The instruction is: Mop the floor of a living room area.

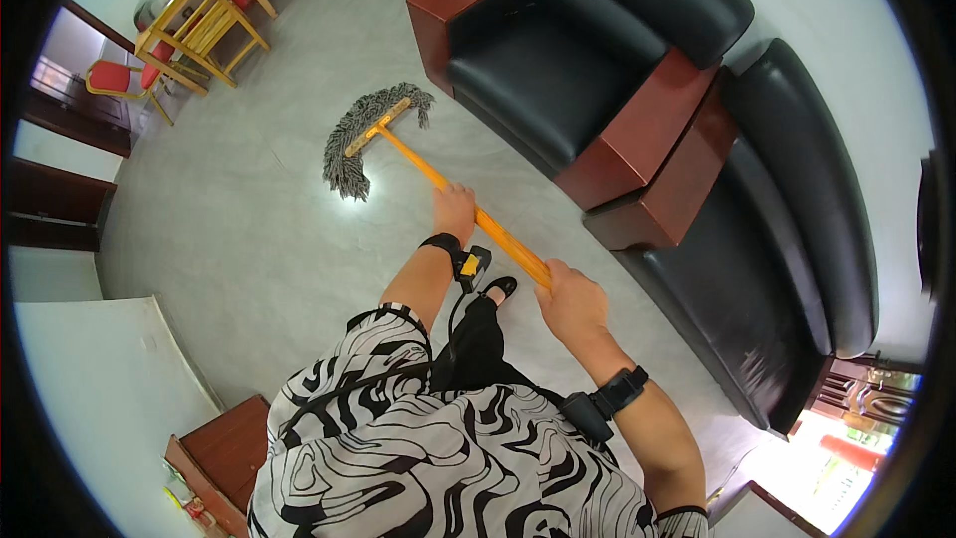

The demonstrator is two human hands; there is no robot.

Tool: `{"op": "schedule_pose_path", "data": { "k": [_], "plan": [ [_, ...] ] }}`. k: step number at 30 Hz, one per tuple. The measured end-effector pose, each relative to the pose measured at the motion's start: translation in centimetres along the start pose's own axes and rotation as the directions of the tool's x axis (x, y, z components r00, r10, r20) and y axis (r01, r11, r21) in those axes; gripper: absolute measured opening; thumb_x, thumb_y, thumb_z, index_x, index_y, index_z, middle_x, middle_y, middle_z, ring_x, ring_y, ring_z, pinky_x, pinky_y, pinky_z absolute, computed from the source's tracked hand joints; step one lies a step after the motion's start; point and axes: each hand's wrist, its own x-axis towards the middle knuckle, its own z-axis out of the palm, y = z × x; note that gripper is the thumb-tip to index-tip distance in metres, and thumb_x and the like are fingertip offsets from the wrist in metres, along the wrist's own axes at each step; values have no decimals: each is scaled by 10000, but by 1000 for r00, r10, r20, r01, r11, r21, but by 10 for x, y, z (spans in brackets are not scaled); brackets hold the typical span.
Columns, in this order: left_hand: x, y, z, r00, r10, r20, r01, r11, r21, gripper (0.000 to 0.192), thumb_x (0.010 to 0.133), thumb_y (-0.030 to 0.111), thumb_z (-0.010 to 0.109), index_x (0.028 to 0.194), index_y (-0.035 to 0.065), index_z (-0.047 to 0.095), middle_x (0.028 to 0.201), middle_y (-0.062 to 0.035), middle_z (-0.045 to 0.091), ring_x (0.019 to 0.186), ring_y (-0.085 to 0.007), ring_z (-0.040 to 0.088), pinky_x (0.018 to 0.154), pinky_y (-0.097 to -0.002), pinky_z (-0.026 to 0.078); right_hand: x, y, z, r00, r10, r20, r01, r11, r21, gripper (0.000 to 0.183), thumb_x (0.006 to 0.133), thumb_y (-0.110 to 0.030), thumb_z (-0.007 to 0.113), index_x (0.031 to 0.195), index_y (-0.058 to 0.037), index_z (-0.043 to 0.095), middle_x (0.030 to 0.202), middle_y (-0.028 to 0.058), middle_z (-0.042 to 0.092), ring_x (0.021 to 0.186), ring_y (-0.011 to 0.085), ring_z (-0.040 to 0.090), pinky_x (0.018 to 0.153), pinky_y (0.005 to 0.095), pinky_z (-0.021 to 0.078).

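My left hand (454,211) grips the orange wooden handle (508,239) of a mop about midway along. Closer to my body, my right hand (575,302) is closed around the handle's top end. The handle slants away to the upper left and joins a wooden crossbar (366,137). From that bar spreads a grey string mop head (347,131), its strands lying in a curve on the floor. Its right end lies a short way from the front of a black armchair (560,52) with reddish-brown arms.
Right of me stands a black sofa (717,299), beside the armchair. A wooden table (202,7) and red-seated chairs (112,78) are at the far left. A brown wooden cabinet (224,448) stands low at left, by a white wall (112,366). Grey floor (224,224) lies between.
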Motion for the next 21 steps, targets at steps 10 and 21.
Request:
{"op": "schedule_pose_path", "data": {
  "k": [10, 21],
  "plan": [
    [-19, 132, -13, 946, 286, 150, -273, 957, -102, 195, 768, 224, 563, 928, 152, 650, 954, -37, 597, 982, -215, 516, 824, -411, 341, -60, 130, -46, 997, 40, 61, -40, 999, -10, 388, 767, -206, 629, 1114, -91, 497, 817, 158, 612, 786, 338, 599, 695, 432, 477],
    [-208, 365, -17, 679, 728, 91, -652, 656, -379, 125, 680, 171, 608, 757, 100, 677, 764, -85, 626, 799, -271, 574, 714, -433, 351, -335, 269, -88, 957, 285, 58, -286, 958, 3, 403, 704, -183, 681, 1075, -99, 550, 778, 153, 617, 713, 334, 604, 630, 418, 490]
  ]
}}
